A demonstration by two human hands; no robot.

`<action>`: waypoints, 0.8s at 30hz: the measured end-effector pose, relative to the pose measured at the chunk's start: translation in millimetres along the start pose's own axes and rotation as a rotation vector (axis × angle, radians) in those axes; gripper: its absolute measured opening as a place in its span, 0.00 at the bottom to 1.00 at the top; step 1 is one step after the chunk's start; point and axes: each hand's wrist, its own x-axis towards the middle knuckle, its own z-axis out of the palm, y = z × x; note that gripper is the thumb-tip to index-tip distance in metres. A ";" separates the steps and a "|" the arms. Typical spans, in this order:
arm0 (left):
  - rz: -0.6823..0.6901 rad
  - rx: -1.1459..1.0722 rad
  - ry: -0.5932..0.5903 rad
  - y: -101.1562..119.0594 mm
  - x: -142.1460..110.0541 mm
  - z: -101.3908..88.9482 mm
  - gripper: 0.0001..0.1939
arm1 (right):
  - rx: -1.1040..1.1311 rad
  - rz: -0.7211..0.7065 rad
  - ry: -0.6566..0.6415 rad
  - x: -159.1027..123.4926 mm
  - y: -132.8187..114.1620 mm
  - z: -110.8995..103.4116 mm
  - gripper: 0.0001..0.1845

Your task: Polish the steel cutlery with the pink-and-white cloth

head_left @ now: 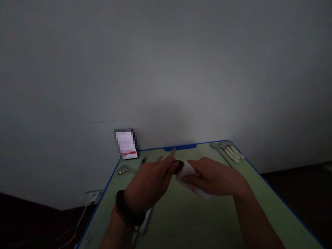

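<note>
My left hand (pixel 153 176), with a dark band round its wrist, is closed on a dark utensil (pixel 179 166) with a rounded, spoon-like end; most of it is hidden by the fingers. Pinched in my right hand (pixel 215 176) is a white tissue (pixel 190 171), pressed against that rounded end. Both hands meet above the middle of the table. Just beyond my left fingers shows a metal blade (pixel 173 151); whether it is held or lying down, I cannot tell. A ladle-like spoon (pixel 123 169) lies left of my left hand, and more cutlery is partly covered beneath it.
The pale green table (pixel 197 221) has a blue rim and stands against a grey wall. Several light-handled forks (pixel 230 152) and a long metal utensil (pixel 220 152) lie at the back right. A lit phone (pixel 127 143) leans at the back left. A socket with a white cable (pixel 84 214) is beside the table.
</note>
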 end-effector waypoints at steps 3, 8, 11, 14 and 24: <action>-0.008 0.093 0.062 -1.3 3.5 5.3 0.17 | -0.005 -0.012 0.070 7.4 -1.9 3.6 0.14; 0.047 0.073 0.221 -3.1 2.4 2.7 0.19 | 0.019 -0.058 0.150 12.0 -5.6 5.0 0.14; 0.088 0.015 0.358 -8.5 -1.2 -3.0 0.18 | 0.051 -0.106 0.161 8.4 -4.2 0.0 0.15; 0.018 -0.045 0.465 -15.5 -3.8 -6.9 0.14 | 0.082 -0.132 0.124 1.8 2.7 -9.1 0.16; -0.019 -0.379 0.128 -26.3 -2.6 -2.8 0.21 | 0.313 -0.052 0.034 -17.7 44.4 -22.9 0.17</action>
